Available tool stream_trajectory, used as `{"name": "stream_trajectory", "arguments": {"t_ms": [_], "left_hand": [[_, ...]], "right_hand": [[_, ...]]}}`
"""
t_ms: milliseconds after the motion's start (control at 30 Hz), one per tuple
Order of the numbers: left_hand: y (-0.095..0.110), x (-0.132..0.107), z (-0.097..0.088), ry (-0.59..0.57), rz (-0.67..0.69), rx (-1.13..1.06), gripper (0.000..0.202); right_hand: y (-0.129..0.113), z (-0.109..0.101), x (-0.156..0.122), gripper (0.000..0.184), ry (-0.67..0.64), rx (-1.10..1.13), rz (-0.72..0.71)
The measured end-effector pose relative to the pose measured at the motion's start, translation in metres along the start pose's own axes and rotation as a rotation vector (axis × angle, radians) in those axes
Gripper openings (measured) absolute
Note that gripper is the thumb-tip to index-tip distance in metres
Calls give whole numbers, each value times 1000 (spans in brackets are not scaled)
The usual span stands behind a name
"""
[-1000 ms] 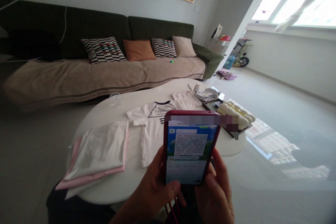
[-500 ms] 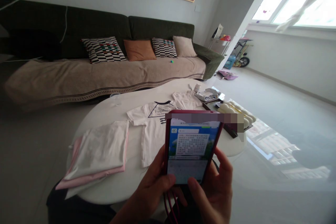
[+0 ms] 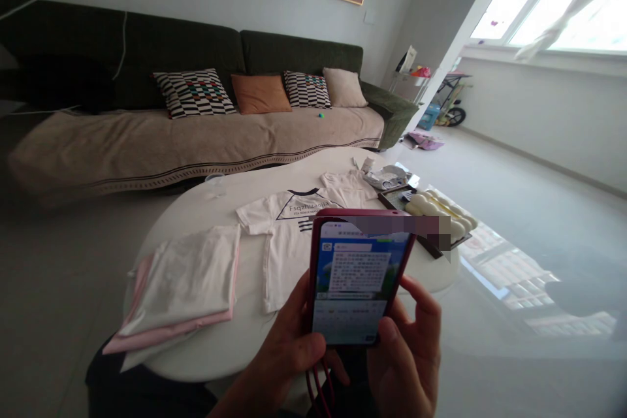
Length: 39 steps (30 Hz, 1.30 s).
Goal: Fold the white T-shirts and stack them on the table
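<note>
While one white T-shirt [image 3: 287, 235] lies unfolded right of the folded stack [image 3: 183, 281], a red-cased phone [image 3: 357, 274] is grasped by the left hand [image 3: 287, 359] and right hand [image 3: 409, 356].

Bright window [image 3: 563, 6] glare right; dim left; floor [image 3: 514, 274] reflections; edges warped.

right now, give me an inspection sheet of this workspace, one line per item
surface: round white table, mostly covered with laundry
job's things: red-cased phone, screen lit, upright in front of the table
clutter: folded white and pink stack; printed white t-shirt laid flat; small white garment; dark tray of pale rolls
hands: left hand grips the phone's left edge; right hand holds its right side, thumb at the screen's lower edge
cables: red cords hang below the phone
surroundings: dark green sofa with cushions, framed pictures, bright window
</note>
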<state>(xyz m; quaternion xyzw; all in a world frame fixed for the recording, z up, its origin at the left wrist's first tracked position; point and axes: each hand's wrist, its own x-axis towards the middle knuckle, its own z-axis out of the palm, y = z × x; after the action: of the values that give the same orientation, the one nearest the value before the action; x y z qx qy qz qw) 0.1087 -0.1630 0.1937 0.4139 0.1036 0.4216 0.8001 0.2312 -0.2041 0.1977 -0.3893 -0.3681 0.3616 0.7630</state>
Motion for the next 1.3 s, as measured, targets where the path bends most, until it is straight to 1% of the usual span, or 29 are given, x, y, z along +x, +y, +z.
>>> {"name": "stream_trajectory", "arguments": {"t_ms": [33,133,367,533,667,833,933,1000,1100,1167,1300], "left_hand": [[2,0,1,-14,1,13,67],[5,-1,2,-17,4,13,63],[-3,-1,-2,-27,26,-68,56],[-5,-2,-2,-14,31,-92,56],[-6,-3,-5,-13,21,-85,56],[-9,-4,-10,-15,15,-49,58],[-10,-3,-12,-36,27,-40,59],[-10,-2,-12,-54,22,-35,59],[-7,0,-10,-75,37,-10,63],[-5,-1,-6,-50,38,34,64],[-1,-2,0,86,-39,97,62]], "right_hand": [[1,0,1,35,25,-17,-9],[1,2,2,33,75,-51,-26],[0,1,0,32,24,61,12],[1,-3,0,34,48,55,18],[1,-3,0,34,7,55,15],[0,-3,-2,39,-18,45,55],[-1,-3,-4,49,-11,60,117],[-2,-2,-4,53,-20,67,141],[-7,4,-6,54,-12,35,156],[-11,9,-7,56,15,-10,162],[-14,14,-8,58,10,-58,140]]}}
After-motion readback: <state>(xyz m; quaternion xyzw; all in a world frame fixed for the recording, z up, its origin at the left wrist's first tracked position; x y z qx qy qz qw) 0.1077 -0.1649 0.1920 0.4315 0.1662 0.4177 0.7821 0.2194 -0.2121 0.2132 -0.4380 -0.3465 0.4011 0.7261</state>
